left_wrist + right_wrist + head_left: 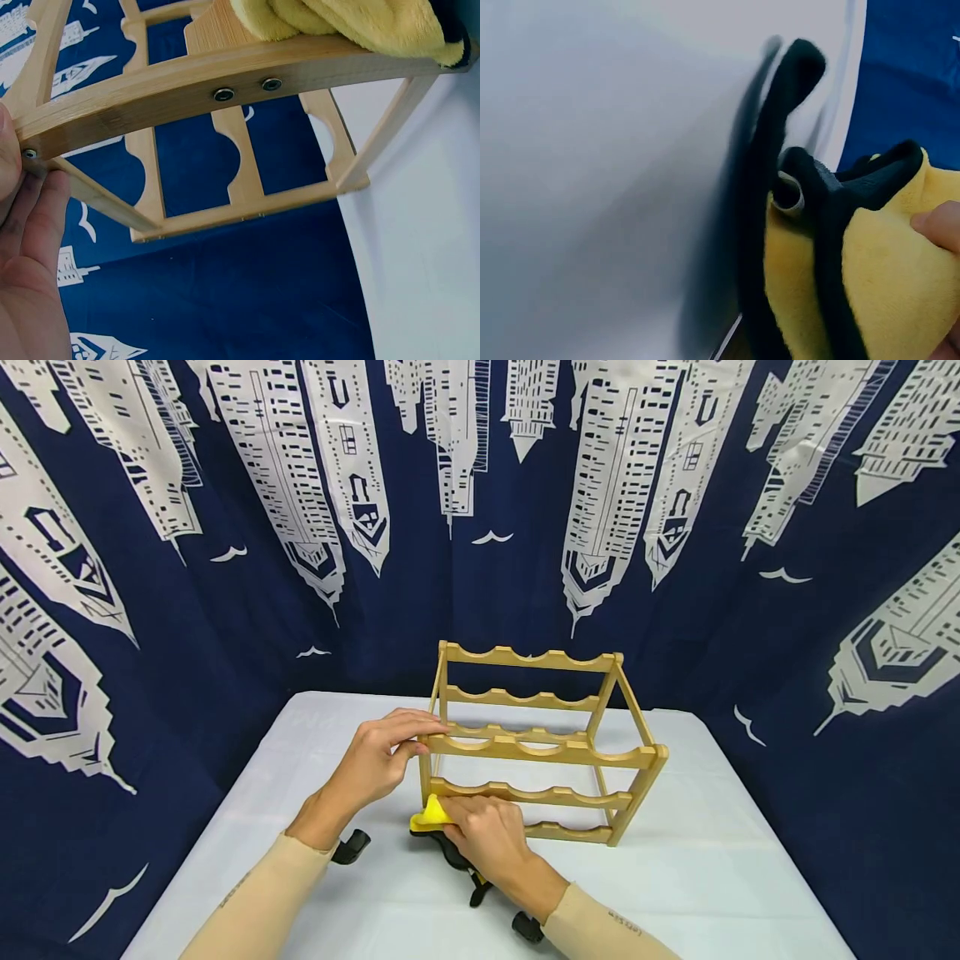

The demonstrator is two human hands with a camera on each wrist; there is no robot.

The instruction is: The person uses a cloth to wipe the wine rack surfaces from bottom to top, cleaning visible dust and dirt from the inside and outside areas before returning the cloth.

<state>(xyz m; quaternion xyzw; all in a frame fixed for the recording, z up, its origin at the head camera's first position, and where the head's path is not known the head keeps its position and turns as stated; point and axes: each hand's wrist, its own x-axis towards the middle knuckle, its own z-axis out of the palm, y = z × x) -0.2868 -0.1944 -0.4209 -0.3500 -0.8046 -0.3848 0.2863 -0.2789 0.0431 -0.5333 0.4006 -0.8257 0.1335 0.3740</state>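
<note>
A wooden bottle rack (517,747) with scalloped bars stands on the white table. My left hand (382,752) grips its upper front left corner, thumb and fingers around the wood; in the left wrist view the fingers lie at the end of a side post (150,101) with two bolts. With my right hand (487,835) I hold a yellow cloth (432,815) with black edging against the lower left front of the rack. The cloth (337,26) drapes over the post in the left wrist view. Folds of the cloth (892,277) hang from the fingers in the right wrist view.
The white tabletop (742,827) extends around the rack. Behind it hangs a dark blue curtain (480,602) printed with white buildings and birds. Black wrist-worn pieces (351,847) show beside the forearms.
</note>
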